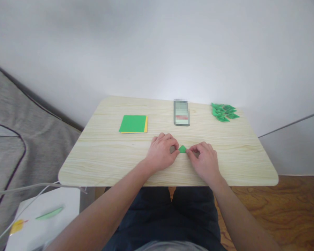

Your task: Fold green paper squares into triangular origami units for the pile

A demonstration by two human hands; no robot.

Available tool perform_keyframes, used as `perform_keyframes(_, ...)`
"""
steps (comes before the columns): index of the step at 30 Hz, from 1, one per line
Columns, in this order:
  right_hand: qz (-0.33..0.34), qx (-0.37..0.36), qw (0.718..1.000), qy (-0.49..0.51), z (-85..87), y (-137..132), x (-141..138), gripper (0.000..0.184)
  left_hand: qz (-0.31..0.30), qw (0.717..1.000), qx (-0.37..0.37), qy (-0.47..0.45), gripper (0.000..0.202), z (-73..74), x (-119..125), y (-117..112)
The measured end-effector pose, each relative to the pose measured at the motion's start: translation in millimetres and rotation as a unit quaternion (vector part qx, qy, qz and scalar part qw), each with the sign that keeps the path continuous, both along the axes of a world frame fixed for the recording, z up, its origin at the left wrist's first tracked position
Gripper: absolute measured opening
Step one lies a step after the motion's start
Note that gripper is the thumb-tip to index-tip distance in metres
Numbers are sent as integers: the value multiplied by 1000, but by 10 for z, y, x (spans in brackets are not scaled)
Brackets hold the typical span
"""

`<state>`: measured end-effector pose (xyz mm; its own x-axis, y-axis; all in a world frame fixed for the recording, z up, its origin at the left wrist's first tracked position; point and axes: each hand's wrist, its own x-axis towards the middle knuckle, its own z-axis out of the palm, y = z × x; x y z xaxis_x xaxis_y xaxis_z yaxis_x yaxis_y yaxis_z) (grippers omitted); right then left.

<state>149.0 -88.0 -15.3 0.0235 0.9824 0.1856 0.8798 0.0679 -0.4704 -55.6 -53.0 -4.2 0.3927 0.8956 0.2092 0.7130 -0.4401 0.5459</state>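
Observation:
A small piece of folded green paper [182, 149] lies near the front of the table, its peak pointing away from me. My left hand [162, 150] pinches its left corner between thumb and forefinger. On the opposite side, my right hand [203, 158] grips the right corner the same way. The fingertips cover both ends of the paper, so only its middle shows. Beyond my left hand lies a stack of square paper sheets [133, 123], green on top with a yellow edge showing beneath.
A phone [181, 113] with a blurred screen lies at the table's [99, 153] back edge. Several folded green paper pieces [223, 112] are grouped at the back right. A white wall stands behind. Lower left, a white surface [68, 205] holds a green item, with a cable above.

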Motion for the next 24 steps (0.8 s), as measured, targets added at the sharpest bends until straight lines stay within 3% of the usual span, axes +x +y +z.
perform_keyframes(3, 3, 1, 1000, 6, -4, 11, 9, 16, -13, 1000, 1, 0, 17, 2, -10, -4)
perform_keyframes(10, 23, -7, 999, 41, 5, 24, 70, 7, -19, 1000, 1, 9, 18, -26, -50, 10)
perform_keyframes(19, 40, 20, 998, 35, -1, -20, 71, 15, -23, 999, 22, -4, 17, -18, -42, -16)
perform_keyframes(24, 51, 56, 997, -2, -9, -84, 34, 16, -68, 996, 49, 7, 19, 22, -32, -55)
